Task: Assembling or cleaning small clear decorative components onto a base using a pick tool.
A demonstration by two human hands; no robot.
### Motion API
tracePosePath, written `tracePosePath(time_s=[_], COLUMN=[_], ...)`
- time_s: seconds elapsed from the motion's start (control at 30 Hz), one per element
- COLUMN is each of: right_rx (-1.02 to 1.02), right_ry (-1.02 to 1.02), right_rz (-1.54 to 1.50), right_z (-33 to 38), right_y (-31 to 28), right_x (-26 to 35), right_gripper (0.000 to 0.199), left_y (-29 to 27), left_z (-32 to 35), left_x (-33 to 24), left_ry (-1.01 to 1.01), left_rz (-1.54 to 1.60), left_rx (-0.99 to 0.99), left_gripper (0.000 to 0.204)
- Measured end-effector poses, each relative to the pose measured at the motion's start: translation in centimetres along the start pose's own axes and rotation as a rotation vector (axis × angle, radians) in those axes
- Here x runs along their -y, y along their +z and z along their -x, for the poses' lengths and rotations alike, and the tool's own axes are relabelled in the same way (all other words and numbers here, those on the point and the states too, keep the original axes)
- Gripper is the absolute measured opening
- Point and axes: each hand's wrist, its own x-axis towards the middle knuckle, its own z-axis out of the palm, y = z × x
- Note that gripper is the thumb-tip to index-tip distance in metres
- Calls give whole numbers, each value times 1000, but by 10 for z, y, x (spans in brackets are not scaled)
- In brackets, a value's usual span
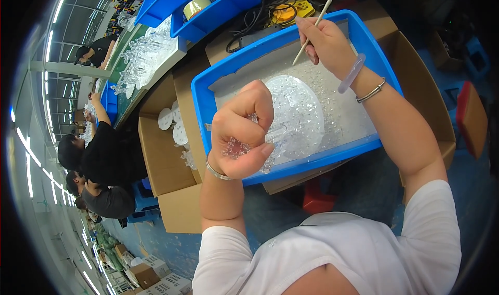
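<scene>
My left hand (243, 131) is raised over the near left part of a blue plastic tray (201, 95). Its fingers are curled tightly around clear plastic pieces (268, 162), which poke out beside the thumb and show within the fist. Above the tray's far right part, my right hand (328, 41) grips a thin pale stick (302, 50) with its tapered end pointing down. A round whitish disc (306, 108) lies in the tray, partly hidden behind my left hand. Many small clear bits are scattered over the disc and the tray's grey bottom (348, 116).
The tray rests over an open cardboard box (416, 82). On the left, another box (156, 165) holds white discs. Clear plastic parts (143, 58) are heaped on the bench beyond, near blue bins (223, 12) with a tape roll (196, 7). Several people work at left; a red-topped stool (472, 119) stands right.
</scene>
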Motion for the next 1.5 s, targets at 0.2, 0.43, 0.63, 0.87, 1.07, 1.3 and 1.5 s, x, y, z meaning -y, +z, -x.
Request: tracePosePath(time_s=[0.2,0.43,0.63,0.87,1.07,1.3,1.5], right_rx=[149,29,102,40,118,120,41], right_ry=[60,222,182,111,165,215,185], right_rz=[-50,-32,-162,-31,27,-113,-69], right_z=[4,-1,5,-1,2,4,2], right_y=[5,1,9,-1,3,5,1], right_x=[1,-2,4,1,2,6,5], right_gripper=[36,34,34,34,34,33,33], left_y=[1,3,2,3,1,1,5], left_z=[1,0,1,1,1,2,0], left_x=[0,-1,-3,-3,-2,-4,-2], left_ry=[-8,-8,-27,-21,-10,-26,-26], left_rz=[-3,-42,-2,-13,-22,-13,-46], left_rx=[0,22,45,22,24,23,-10], left_gripper=[19,18,16,17,16,15,17])
